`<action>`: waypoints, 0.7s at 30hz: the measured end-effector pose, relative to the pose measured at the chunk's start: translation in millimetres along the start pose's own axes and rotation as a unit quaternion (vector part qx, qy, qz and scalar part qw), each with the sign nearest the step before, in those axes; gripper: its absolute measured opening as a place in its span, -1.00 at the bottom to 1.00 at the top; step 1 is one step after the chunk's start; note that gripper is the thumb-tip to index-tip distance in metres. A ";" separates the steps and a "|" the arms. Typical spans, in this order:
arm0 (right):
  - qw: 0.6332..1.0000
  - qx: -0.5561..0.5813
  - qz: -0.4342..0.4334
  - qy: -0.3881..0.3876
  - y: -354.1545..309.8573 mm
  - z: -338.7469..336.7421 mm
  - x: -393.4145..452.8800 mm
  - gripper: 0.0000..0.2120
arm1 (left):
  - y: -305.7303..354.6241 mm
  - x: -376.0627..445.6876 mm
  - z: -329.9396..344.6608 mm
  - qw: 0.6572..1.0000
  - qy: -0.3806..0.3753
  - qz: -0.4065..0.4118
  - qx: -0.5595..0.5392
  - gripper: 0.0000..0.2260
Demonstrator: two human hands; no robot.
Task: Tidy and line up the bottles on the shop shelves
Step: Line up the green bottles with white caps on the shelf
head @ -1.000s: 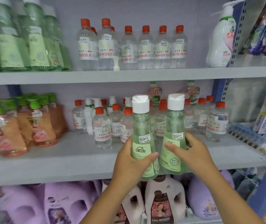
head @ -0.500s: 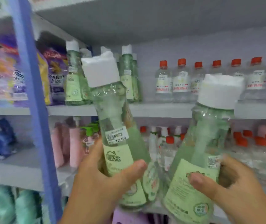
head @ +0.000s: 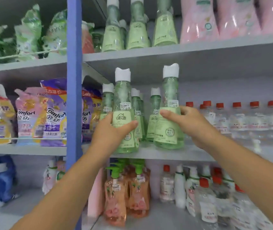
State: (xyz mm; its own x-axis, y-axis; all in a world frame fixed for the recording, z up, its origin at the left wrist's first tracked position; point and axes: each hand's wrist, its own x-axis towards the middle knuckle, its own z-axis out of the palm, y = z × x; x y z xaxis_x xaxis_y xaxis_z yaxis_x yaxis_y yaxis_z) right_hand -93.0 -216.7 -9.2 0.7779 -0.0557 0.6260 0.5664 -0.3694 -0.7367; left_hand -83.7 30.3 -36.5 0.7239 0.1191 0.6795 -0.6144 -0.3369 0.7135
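Two tall green bottles with white caps stand upright at the front of the middle grey shelf (head: 174, 154). My left hand (head: 110, 130) grips the left green bottle (head: 124, 103) around its label. My right hand (head: 187, 123) grips the right green bottle (head: 169, 130) from its right side, thumb across the label. Behind them stand several matching green bottles (head: 154, 113). To the right on the same shelf runs a row of clear bottles with red caps (head: 255, 120).
A blue upright post (head: 74, 97) divides the shelving left of my hands. Detergent bags (head: 52, 112) fill the left bay. More green bottles (head: 137, 30) and pink pouches (head: 198, 20) sit above. Orange pump bottles (head: 115, 196) and clear bottles stand on the lower shelf.
Both hands carried the green bottles up from the lower shelf and leftwards. The bottles were tilted in the air half a second ago and now stand upright on the middle shelf.
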 end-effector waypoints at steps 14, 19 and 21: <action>0.980 -0.178 0.039 -0.083 12.6 8.8 43.5 -0.59 | -20.0 35.4 32.9 0.945 0.025 0.070 0.318 -0.36; 0.981 -0.159 0.045 -0.103 17.5 16.1 55.1 -0.60 | -16.5 46.4 38.0 0.934 0.013 0.042 0.355 -0.44; 0.982 -0.147 0.049 -0.106 20.0 16.3 59.2 -0.61 | -22.0 50.6 41.2 0.938 0.023 0.041 0.343 -0.40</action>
State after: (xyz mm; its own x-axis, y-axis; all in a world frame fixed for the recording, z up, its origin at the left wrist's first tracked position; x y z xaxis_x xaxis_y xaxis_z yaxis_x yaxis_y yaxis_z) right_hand -31.2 -212.3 8.9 0.8812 0.0791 0.4662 0.4082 -0.6248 -0.6656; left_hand -20.6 5.3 -24.9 0.6597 0.1014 0.7447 -0.3093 -0.8664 0.3920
